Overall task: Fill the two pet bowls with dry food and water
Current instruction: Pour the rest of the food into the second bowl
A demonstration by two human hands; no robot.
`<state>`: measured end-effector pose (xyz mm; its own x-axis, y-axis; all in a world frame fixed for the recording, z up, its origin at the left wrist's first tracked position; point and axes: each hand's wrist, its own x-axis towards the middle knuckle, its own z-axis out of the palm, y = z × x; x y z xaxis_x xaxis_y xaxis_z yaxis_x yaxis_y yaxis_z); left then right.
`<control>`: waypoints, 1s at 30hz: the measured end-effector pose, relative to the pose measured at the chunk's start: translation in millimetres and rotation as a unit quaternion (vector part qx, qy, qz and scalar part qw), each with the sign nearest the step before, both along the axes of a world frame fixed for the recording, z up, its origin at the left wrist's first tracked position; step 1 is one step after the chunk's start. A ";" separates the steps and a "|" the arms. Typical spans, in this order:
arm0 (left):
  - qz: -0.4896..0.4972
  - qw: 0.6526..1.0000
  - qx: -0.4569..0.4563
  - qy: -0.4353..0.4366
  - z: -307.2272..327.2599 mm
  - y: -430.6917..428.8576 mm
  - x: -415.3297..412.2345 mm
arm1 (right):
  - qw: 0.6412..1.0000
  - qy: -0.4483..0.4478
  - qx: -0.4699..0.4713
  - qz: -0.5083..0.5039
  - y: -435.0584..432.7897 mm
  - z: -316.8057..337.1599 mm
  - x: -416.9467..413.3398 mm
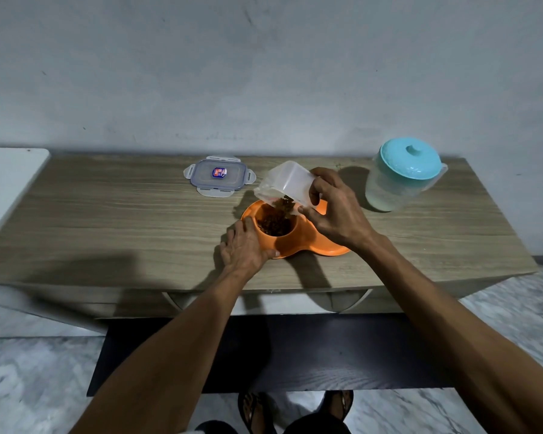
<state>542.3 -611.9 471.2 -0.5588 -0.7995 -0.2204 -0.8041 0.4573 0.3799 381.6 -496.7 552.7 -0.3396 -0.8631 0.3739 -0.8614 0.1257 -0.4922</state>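
An orange double pet bowl (pixel 308 242) sits on the wooden table (pixel 107 220). Its left well holds brown dry food (pixel 273 225); the right well is hidden behind my right hand. My right hand (pixel 336 211) grips a clear plastic container (pixel 286 183), tipped mouth-down over the left well, with kibble spilling from its opening. My left hand (pixel 245 249) holds the bowl's left rim, thumb along the front edge. A frosted water jug (pixel 402 180) with a teal lid stands upright to the right of the bowl.
The container's clip-on lid (pixel 219 176) lies flat on the table behind and left of the bowl. A white surface (pixel 3 183) adjoins the table's left end. A grey wall runs close behind. My sandalled feet stand on a marbled floor below.
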 end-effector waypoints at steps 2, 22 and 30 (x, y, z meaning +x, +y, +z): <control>0.000 1.000 0.001 -0.002 0.2 -0.1 -0.2 | 1.000 0.008 0.002 0.009 -0.7 -0.2 -0.6; -0.008 1.000 -0.005 -0.008 0.9 0.5 0.1 | 0.951 -0.252 -0.079 -0.159 -22.3 1.3 -29.5; -0.004 1.000 0.000 -0.006 -2.9 -1.2 -1.9 | 0.847 -0.444 -0.056 -0.285 -83.8 -21.3 -60.3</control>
<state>540.4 -613.0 468.2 -0.5622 -0.7954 -0.2265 -0.8050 0.4635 0.3704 321.4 -580.4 531.4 -0.8799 -0.4399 -0.1795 0.0406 0.3069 -0.9509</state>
